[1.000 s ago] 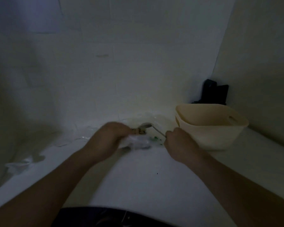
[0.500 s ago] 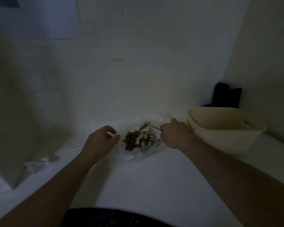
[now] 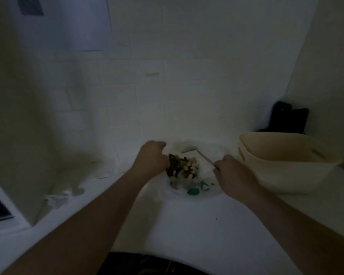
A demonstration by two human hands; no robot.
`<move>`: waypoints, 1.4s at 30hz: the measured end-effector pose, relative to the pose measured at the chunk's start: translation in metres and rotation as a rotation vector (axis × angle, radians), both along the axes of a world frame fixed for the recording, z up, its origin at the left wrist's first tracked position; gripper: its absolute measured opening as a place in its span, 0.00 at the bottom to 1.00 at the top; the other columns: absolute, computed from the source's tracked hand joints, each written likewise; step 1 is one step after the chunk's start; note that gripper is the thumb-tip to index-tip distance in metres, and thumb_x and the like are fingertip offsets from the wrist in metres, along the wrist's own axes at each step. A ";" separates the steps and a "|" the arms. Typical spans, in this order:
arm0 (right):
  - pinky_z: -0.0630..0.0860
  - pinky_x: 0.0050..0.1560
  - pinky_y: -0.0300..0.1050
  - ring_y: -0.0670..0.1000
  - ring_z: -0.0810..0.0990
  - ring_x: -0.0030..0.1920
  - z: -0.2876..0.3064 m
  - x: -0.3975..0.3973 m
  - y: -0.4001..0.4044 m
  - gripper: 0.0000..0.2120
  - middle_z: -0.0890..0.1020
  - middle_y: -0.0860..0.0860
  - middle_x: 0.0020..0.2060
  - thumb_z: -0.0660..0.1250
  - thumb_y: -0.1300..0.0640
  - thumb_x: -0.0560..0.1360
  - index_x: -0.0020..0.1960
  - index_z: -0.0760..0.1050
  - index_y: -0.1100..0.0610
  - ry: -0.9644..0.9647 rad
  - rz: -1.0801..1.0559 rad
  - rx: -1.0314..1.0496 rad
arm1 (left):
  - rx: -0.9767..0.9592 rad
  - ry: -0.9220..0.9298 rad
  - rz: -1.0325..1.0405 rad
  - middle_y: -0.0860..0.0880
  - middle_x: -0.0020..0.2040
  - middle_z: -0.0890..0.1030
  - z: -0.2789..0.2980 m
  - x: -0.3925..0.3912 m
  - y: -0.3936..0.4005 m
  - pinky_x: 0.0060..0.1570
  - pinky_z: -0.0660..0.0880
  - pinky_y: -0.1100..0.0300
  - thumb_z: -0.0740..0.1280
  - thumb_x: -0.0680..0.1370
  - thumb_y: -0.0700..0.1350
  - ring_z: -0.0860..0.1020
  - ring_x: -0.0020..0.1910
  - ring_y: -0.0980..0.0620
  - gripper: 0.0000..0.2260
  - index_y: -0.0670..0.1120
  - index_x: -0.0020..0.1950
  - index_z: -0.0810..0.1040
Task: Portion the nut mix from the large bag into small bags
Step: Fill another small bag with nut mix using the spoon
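A clear plastic bag (image 3: 189,181) at table centre holds dark-and-pale nut mix (image 3: 182,167). The left hand (image 3: 152,159) grips its nine-o'clock edge; the right hand (image 3: 231,171) pinches a metal spoon (image 3: 197,153), bowl pointing ten o'clock. A cream plastic tub (image 3: 286,175) stands at three o'clock.

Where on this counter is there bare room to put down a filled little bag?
The near counter between the two forearms looks bare. It is crowded farther back: the large bag lies between the left hand and right hand, with the cream basket beside it.
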State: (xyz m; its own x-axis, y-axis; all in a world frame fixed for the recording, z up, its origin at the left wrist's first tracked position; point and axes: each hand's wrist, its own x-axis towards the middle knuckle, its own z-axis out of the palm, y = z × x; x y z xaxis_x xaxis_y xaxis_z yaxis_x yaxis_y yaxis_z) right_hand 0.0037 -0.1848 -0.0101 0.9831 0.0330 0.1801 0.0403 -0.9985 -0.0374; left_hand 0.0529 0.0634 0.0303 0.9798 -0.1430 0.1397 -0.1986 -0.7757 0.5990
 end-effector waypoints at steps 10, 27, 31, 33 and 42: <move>0.70 0.41 0.46 0.53 0.77 0.44 0.043 -0.042 -0.016 0.15 0.73 0.51 0.46 0.56 0.48 0.85 0.45 0.73 0.52 -0.023 -0.028 0.051 | 0.273 -0.337 -0.175 0.49 0.80 0.70 0.101 0.019 -0.031 0.74 0.62 0.61 0.61 0.77 0.27 0.69 0.77 0.46 0.32 0.47 0.80 0.69; 0.72 0.41 0.45 0.54 0.75 0.42 0.055 -0.037 0.010 0.08 0.71 0.55 0.51 0.60 0.57 0.83 0.45 0.71 0.56 0.076 0.003 0.094 | 0.523 -0.747 -0.309 0.47 0.59 0.83 0.057 -0.026 -0.023 0.54 0.77 0.45 0.69 0.79 0.43 0.79 0.55 0.42 0.10 0.52 0.57 0.85; 0.66 0.34 0.42 0.51 0.68 0.36 0.020 -0.014 0.013 0.07 0.75 0.58 0.53 0.60 0.61 0.82 0.45 0.67 0.57 0.169 -0.031 0.088 | 0.757 -0.364 -0.247 0.54 0.67 0.79 0.001 -0.012 -0.019 0.65 0.71 0.45 0.62 0.79 0.68 0.78 0.61 0.45 0.23 0.62 0.71 0.75; 0.60 0.32 0.37 0.49 0.66 0.36 0.001 -0.010 0.005 0.11 0.76 0.58 0.55 0.58 0.61 0.82 0.41 0.64 0.56 0.209 -0.028 0.018 | 0.779 -0.071 -0.256 0.51 0.78 0.69 -0.027 -0.004 -0.017 0.72 0.66 0.39 0.61 0.70 0.78 0.72 0.73 0.41 0.40 0.65 0.80 0.61; 0.71 0.48 0.49 0.56 0.77 0.49 -0.028 -0.028 -0.028 0.09 0.76 0.56 0.51 0.57 0.51 0.85 0.54 0.73 0.55 0.096 -0.047 0.042 | 0.662 0.165 -0.501 0.46 0.84 0.55 -0.061 0.014 -0.044 0.79 0.60 0.43 0.71 0.63 0.75 0.57 0.81 0.36 0.63 0.50 0.85 0.41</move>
